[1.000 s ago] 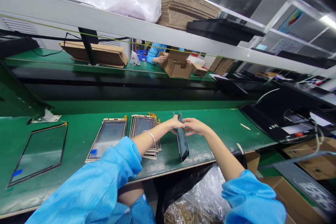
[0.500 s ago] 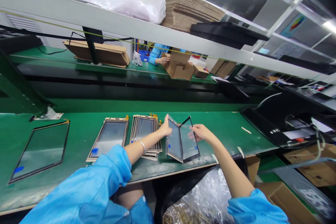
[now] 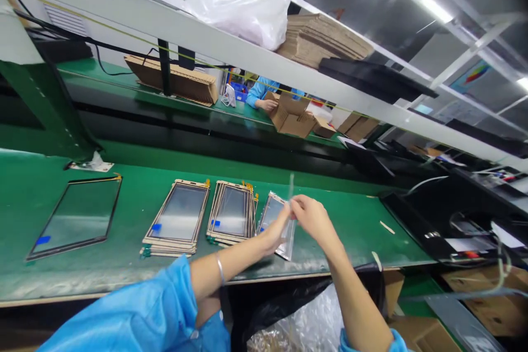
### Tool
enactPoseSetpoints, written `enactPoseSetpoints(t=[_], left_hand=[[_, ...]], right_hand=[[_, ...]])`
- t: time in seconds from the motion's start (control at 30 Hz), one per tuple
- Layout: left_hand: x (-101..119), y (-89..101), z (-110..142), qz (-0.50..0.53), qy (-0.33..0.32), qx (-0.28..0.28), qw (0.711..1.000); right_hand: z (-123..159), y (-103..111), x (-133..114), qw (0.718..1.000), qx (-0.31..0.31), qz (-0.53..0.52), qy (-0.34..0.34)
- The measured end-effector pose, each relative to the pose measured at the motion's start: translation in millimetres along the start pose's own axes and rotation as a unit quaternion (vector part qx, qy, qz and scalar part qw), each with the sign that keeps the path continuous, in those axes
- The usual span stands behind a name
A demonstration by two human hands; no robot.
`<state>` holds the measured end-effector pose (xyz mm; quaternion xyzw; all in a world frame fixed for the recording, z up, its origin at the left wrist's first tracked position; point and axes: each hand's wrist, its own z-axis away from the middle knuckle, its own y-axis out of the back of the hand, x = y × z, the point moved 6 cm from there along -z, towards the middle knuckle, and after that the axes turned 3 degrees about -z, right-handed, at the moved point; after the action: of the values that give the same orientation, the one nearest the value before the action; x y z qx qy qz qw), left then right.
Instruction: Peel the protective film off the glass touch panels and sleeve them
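Observation:
Between my two hands, a thin clear sheet (image 3: pixel 291 182) stands up nearly edge-on. Fingertips of my right hand (image 3: pixel 311 219) pinch it at its side. My left hand (image 3: pixel 275 235) is closed at the same spot, thumb and finger meeting the right fingertips. Under and behind the left hand lies a framed screen panel (image 3: pixel 271 212), its lower part mostly covered. Just left of it is a stack of screen panels (image 3: pixel 232 206) with orange flex tabs and blue stickers. Another stack of panels (image 3: pixel 181 212) sits further left.
A single black-framed glass panel (image 3: pixel 80 217) lies at the far left of the green bench (image 3: pixel 136 267). Overhead, a shelf carries a white plastic bag (image 3: pixel 243 11) and stacked cardboard (image 3: pixel 322 36). Across the bench, a person in blue handles a cardboard box (image 3: pixel 292 115). Black equipment (image 3: pixel 429 214) stands right.
My hands have come together; before, the right one held a black-framed panel tilted open beside the lower panel. That frame no longer shows as before. The camera view has shifted slightly.

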<state>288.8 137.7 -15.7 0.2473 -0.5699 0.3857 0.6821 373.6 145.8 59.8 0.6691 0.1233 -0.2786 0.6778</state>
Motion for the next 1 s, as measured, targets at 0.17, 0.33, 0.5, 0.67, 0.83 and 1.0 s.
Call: enactPoseSetpoints(t=[0.17,0.33,0.5,0.67,0.83,1.0], left_hand=[[-10,59.6,54,0.203,0.045,0.002,0.978],[-11,103.5,98,0.482,0.079,-0.003,0.873],[-21,123.7,121,0.553,0.082,0.004,0.829],[-38,130.0,130,0.546,0.055,-0.011,0.836],[-54,136.9,153,0.400,0.024,-0.008,0.916],[-70,154.2,183,0.291,0.019,-0.014,0.957]], right_hand=[[69,-59,-76,0.947,-0.149,-0.085,0.272],[115,-94,-91,0.901,-0.059,-0.032,0.428],[123,-113,-110,0.882,-0.023,-0.037,0.469],[131,-130,-121,0.902,-0.027,-0.150,0.405],[87,-108,-67,0.899,-0.031,-0.421,0.118],[36,-1,60,0.783,0.326,-0.528,-0.040]])
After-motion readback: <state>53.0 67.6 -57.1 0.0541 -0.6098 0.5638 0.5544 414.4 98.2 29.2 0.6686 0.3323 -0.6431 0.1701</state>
